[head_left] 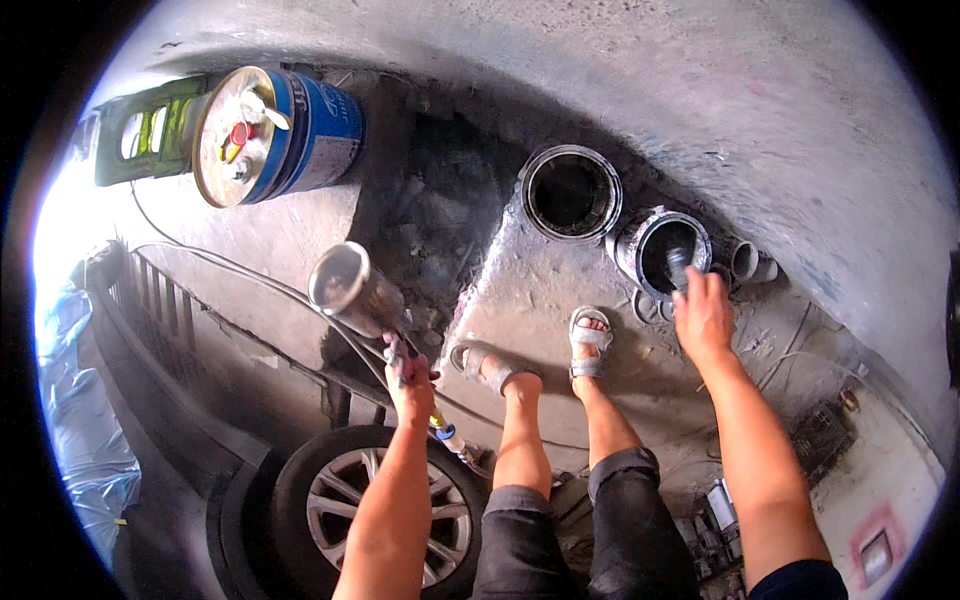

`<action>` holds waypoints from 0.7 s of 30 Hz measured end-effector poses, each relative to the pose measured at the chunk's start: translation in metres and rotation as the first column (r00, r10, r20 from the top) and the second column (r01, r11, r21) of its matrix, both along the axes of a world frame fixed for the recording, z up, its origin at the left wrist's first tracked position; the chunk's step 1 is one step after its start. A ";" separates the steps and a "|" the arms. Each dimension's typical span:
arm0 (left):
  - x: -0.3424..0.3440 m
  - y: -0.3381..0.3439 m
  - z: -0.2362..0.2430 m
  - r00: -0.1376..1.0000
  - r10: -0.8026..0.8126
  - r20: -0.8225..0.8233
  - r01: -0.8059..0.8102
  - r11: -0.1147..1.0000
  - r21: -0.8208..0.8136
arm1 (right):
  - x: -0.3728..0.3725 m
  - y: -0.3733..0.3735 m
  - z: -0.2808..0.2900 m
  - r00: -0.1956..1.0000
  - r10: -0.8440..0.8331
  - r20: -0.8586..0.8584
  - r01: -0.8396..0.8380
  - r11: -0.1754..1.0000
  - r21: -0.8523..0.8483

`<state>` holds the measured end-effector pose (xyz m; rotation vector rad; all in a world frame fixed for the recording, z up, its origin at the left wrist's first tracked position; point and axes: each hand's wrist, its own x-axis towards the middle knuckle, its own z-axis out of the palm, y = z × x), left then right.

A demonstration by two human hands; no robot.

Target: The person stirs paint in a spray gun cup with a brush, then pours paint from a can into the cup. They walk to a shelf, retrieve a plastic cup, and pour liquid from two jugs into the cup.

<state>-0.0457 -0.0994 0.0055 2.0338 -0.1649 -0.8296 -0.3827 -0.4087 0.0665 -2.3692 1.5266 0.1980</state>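
Observation:
My left hand [410, 375] is closed round a paint spray gun, whose large metal cup [358, 290] tilts up with its mouth open toward me. A hose fitting [447, 432] in yellow and blue hangs below that hand. On the right, my right hand [706, 318] grips a short dark grey tool [679, 262] whose lower end is inside a paint-smeared can [627, 252]. What kind of tool it is, I cannot make out. Beside that can stands a wider open tin [613, 190] with a dark inside.
A blue drum [325, 135] with small tools on its lid stands at the upper left by a green crate [150, 135]. Hoses [250, 270] cross the floor. A car wheel [385, 505] is at the lower left. Small cups [745, 260] sit against the wall [760, 110].

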 end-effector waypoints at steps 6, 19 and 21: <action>-0.039 0.040 0.021 0.822 -0.543 0.170 0.468 0.815 0.341 | 0.000 0.002 0.008 1.000 -0.019 -0.009 0.019 1.000 0.025; -0.079 -0.019 0.107 0.635 -0.742 0.215 0.715 0.670 0.200 | -0.018 0.035 0.040 0.825 -0.418 0.381 0.478 0.875 -0.075; -0.075 -0.021 0.115 0.588 -0.764 0.264 0.754 0.636 0.162 | -0.026 0.041 0.045 0.609 -0.647 0.458 0.617 0.750 0.239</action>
